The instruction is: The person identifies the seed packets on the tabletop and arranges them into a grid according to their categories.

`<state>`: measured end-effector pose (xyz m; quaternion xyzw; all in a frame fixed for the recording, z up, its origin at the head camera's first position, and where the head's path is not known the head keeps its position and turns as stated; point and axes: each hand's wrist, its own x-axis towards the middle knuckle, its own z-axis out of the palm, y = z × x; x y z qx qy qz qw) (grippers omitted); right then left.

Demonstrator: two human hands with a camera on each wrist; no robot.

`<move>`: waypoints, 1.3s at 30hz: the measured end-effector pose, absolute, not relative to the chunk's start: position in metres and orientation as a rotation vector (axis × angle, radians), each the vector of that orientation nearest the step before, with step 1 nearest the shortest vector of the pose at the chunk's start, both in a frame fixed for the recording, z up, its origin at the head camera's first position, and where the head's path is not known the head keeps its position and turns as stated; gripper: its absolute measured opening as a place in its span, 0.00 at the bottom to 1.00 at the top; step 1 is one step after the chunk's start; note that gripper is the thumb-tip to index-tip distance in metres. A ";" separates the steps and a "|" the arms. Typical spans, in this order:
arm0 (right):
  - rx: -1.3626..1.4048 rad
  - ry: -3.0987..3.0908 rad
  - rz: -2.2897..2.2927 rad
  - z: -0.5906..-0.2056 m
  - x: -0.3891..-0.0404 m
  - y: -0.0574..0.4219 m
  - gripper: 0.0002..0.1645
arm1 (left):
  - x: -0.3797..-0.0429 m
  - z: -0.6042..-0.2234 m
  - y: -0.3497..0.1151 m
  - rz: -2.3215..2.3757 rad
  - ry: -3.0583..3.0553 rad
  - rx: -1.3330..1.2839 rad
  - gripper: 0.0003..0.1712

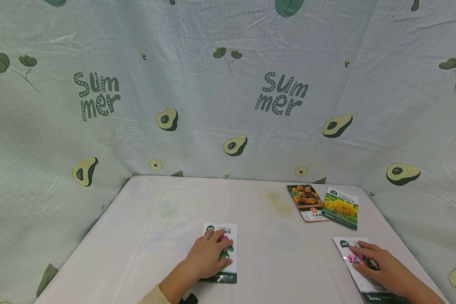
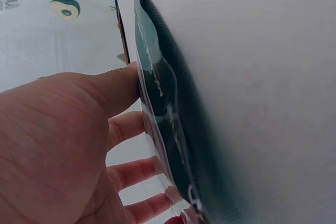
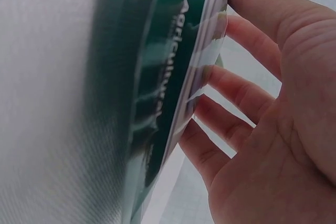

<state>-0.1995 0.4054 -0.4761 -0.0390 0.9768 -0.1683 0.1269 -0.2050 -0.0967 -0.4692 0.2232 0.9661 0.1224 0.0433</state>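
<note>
My left hand [image 1: 207, 256] rests on a white and green seed packet [image 1: 228, 276] with a pink flower picture, lying near the front middle of the table. Its fingers are spread across the packet's face. The left wrist view shows the thumb and fingertips against the face of the packet [image 2: 157, 77], with the palm raised off it. On the right, my right hand [image 1: 387, 270] lies over another pink-flower seed packet [image 1: 359, 278], covering part of its picture. In the right wrist view, spread fingertips touch the packet [image 3: 168, 77] beside its green printed band.
At the back right, a yellow-flower seed packet [image 1: 342, 207] overlaps the edge of an orange-flower packet [image 1: 302, 196]. A pale cloth covers the table [image 1: 167, 236]. Behind and beside it hangs a printed curtain [image 1: 197, 97] with avocados and lettering.
</note>
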 end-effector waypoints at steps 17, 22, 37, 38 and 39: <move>-0.102 2.848 -0.453 -0.476 -0.200 0.405 0.42 | -0.204 -0.467 -0.101 0.393 2.928 0.681 0.30; -0.107 2.847 -0.462 -0.475 -0.199 0.404 0.42 | -0.204 -0.468 -0.103 0.396 2.925 0.682 0.30; -0.139 2.872 -0.459 -0.472 -0.197 0.401 0.39 | -0.201 -0.468 -0.105 0.415 2.925 0.687 0.31; -0.140 2.869 -0.461 -0.472 -0.197 0.401 0.39 | -0.201 -0.468 -0.105 0.415 2.924 0.686 0.31; -0.145 2.867 -0.464 -0.472 -0.197 0.401 0.39 | -0.201 -0.468 -0.105 0.415 2.925 0.685 0.31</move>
